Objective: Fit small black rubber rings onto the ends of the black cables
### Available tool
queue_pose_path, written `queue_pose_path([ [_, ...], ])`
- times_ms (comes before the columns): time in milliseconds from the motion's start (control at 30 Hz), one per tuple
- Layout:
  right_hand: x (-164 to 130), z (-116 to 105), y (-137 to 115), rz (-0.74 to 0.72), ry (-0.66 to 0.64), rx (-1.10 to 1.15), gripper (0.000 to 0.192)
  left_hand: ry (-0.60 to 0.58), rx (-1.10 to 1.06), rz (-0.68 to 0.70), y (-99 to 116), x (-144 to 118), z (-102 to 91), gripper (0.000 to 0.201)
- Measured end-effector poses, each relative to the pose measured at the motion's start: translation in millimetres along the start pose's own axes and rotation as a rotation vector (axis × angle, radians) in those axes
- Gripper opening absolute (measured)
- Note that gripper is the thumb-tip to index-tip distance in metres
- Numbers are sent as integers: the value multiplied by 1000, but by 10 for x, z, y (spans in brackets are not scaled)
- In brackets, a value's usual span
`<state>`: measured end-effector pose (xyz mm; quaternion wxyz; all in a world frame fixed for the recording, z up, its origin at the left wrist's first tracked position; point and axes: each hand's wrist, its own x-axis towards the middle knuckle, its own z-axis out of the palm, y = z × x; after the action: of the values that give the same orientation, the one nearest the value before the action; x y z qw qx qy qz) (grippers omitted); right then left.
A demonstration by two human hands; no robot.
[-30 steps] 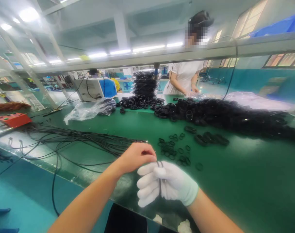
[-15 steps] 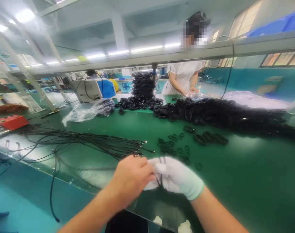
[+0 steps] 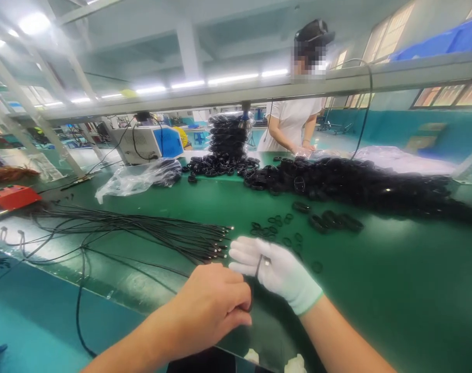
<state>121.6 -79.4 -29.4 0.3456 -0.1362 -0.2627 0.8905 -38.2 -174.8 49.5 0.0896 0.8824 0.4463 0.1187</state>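
Observation:
My left hand [image 3: 216, 300] is bare and closed, its fingers curled on a thin black cable [image 3: 258, 267]; the grip itself is partly hidden. From there the cable runs up to my right hand [image 3: 277, 269], which wears a white glove with a pale green cuff. The gloved fingers stretch out flat toward the left. A small metal connector [image 3: 267, 260] on the cable's end shows against the palm. Just beyond both hands lies a bundle of black cables [image 3: 162, 228] with metal tips, and small black rings [image 3: 275, 223] are scattered nearby.
A long heap of black coiled pieces [image 3: 356, 181] crosses the back of the green table [image 3: 375, 280]. Clear plastic bag [image 3: 127, 181], red box [image 3: 13, 197] and white-blue machine [image 3: 150, 141] stand left. A person [image 3: 292, 124] works opposite, beyond an overhead rail [image 3: 220, 96].
The gloved fingers have straightened, uncovering the connector and cable on the palm. My left hand has moved slightly down, away from the glove.

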Motion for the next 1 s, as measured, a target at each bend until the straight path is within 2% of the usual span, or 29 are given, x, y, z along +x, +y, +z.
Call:
queue_pose_path([
  [67,-37,46,67,31,-99,-55,25,80,19,-23,-85,50,-30,15],
  [133,-87,101,131,123,-241,-96,29,149,13,-50,-210,149,-91,18],
  [233,-151,156,192,240,-363,-97,41,136,-171,-45,-387,325,-124,16],
  [367,-175,173,214,295,-414,-23,45,96,-565,-101,-529,441,70,16],
  [433,-172,188,191,270,-414,21,43,110,-635,-166,-601,397,212,22],
  [500,-171,217,140,203,-378,46,37,136,-512,-260,-690,291,339,27],
  [600,-177,274,37,101,-289,43,33,146,-132,-436,-766,83,487,29],
  [700,-175,307,-34,13,-219,15,38,88,47,-484,-613,-91,603,27],
  [867,-127,279,-4,-69,-74,-61,38,43,88,-346,-98,-171,682,24],
  [933,-114,254,45,-50,-10,-113,39,65,122,-288,-19,-140,641,24],
  [1000,-115,226,100,10,-6,-171,37,114,156,-235,-51,-97,540,20],
])
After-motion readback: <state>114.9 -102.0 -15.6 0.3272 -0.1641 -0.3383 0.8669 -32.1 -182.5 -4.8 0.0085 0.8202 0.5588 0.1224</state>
